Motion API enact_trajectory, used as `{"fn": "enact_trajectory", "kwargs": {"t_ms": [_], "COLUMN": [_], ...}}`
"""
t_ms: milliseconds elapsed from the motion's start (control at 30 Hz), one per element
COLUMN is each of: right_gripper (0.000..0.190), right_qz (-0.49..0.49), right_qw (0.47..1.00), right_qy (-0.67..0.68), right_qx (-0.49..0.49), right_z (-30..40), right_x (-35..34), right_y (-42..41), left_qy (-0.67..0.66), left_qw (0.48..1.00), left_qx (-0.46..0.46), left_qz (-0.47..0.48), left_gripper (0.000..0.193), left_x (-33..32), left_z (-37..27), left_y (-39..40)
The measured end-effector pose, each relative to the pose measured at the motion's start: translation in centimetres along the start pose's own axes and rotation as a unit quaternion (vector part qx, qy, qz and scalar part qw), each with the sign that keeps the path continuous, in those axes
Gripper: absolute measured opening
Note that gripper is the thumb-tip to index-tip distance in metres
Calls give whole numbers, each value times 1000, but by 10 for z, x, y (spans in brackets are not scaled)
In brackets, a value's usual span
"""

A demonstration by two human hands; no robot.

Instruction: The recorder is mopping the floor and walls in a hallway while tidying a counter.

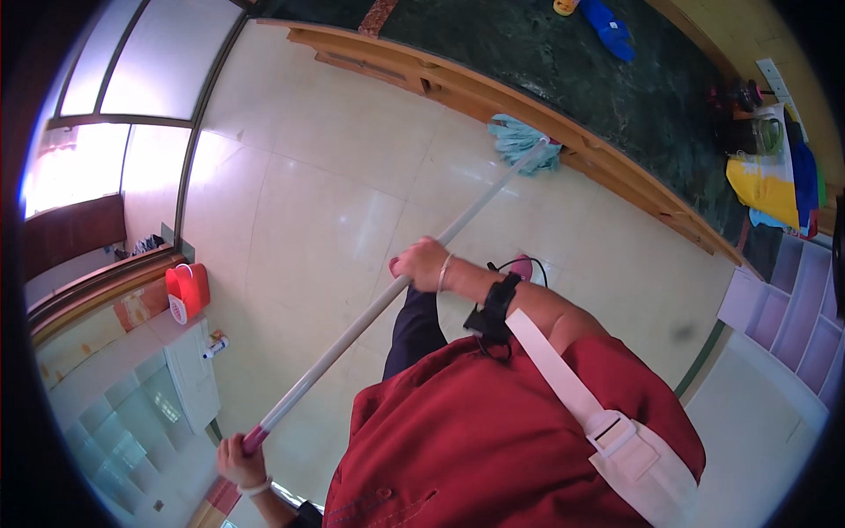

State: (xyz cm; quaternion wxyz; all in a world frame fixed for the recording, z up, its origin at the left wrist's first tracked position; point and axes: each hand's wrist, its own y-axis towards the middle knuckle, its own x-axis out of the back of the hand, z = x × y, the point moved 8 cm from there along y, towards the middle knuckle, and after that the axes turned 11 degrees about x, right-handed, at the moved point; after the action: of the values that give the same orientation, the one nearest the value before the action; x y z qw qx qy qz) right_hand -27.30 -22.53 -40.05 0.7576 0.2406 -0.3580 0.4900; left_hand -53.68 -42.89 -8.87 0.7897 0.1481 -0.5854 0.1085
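A string mop (521, 142) with pale blue-green strands rests on the tiled floor, pressed up to the base of the wooden cabinet front (462, 92). Its light-coloured handle (343, 343) slants across the view from upper right to lower left. My right hand (422, 263) is wrapped around the middle of this handle. At the lower left, my left hand (243, 462) closes over the pink grip (254, 439) at the handle's end. Part of the mop head is hidden beneath the cabinet edge.
Above the cabinet runs a dark stone countertop (528, 59), bearing a blue item (610, 33) and a yellow-white bag (762, 178). A red plastic basket (188, 290) stands beside the glass-paned frame (148, 122). Pale drawers or shelving (785, 310) stand at right. My shoes (521, 267) are on the floor.
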Motion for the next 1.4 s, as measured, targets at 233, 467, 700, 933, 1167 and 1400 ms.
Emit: {"fn": "enact_trajectory", "kwargs": {"t_ms": [233, 467, 700, 933, 1167, 1400], "right_gripper": [11, 17, 19, 12, 11, 12], "right_qz": [-29, -28, -70, -5, -49, 24], "right_qw": [985, 975, 991, 995, 997, 995], "right_qy": [-35, -36, -33, -103, -46, 1], "right_qx": [-168, -217, -109, -18, -25, -96], "right_z": [-114, -119, -88, -39, -14, -25], "right_x": [-41, -33, -21, 0, 6, -6], "right_y": [-74, -46, 81, 138, 44, -55], "left_qy": [13, -25, 1, 42, 34, -38], "left_qw": [993, 984, 993, 996, 998, 994], "left_qx": [25, -11, 57, 77, 20, -13], "left_qz": [119, 179, 103, 9, 40, 103], "left_gripper": [14, 29, 29, 24, 22, 20], "left_x": [-46, -26, 1, 14, 21, -1], "left_z": [-84, -82, -27, 11, 26, -20], "left_y": [27, 53, 31, -11, -31, -22]}}
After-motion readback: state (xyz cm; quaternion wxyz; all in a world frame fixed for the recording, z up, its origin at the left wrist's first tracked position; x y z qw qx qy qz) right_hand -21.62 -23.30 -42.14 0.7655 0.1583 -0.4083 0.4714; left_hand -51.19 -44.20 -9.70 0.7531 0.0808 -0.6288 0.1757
